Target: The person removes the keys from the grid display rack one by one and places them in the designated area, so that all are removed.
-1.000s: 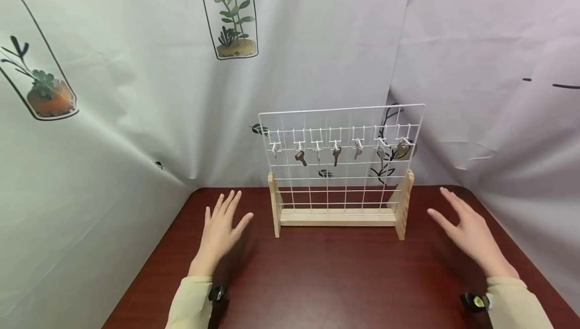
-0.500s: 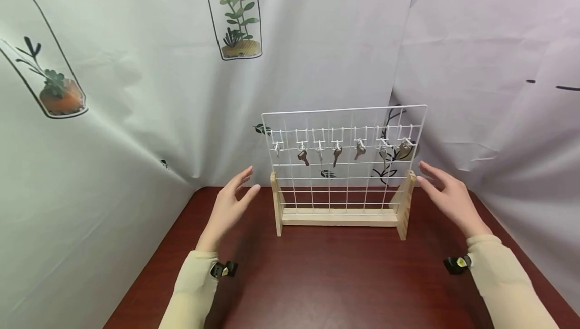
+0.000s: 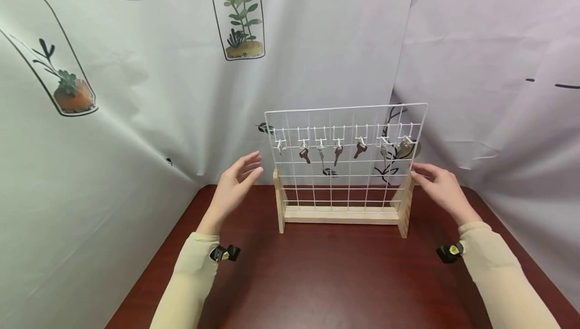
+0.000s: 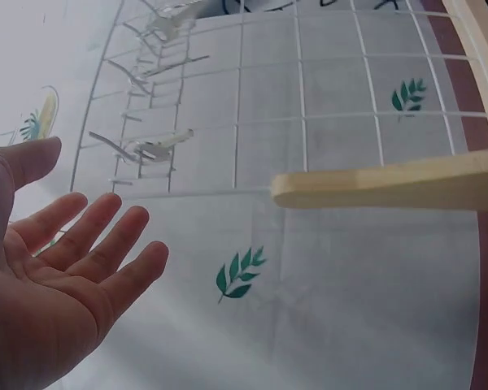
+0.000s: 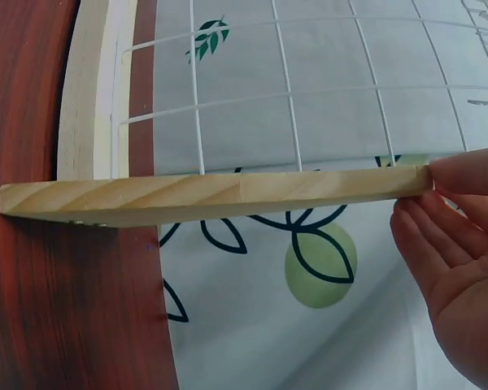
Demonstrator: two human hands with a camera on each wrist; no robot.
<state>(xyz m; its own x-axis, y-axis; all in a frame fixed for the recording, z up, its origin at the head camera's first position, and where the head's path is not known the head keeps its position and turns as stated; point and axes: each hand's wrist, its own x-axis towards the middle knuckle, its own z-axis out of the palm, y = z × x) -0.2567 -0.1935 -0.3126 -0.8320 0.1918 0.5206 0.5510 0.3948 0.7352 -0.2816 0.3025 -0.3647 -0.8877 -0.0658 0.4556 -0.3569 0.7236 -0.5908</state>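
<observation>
A white wire grid rack (image 3: 346, 110) on a wooden base (image 3: 342, 215) stands upright on the table. Several metal keys hang in a row from white hooks on the grid, among them a brownish key (image 3: 304, 155) near the left. My right hand (image 3: 441, 193) pinches the top of the right wooden end post (image 5: 228, 195), thumb on one side and fingers on the other. Just left of the rack, my left hand (image 3: 231, 188) is held with relaxed, parted fingers and nothing in it. The left wooden end post (image 4: 374, 183) and the grid edge are close beside those fingers.
A dark red-brown table (image 3: 335, 278) carries the rack near its back edge. Behind and at both sides hangs a pale cloth (image 3: 149, 92) printed with plants. Small black cameras are strapped at both wrists.
Both hands have moved inward and up toward the rack's ends. The right fingers have closed on the right post's top; the left hand has turned and come nearer the left side. The view shifted slightly.
</observation>
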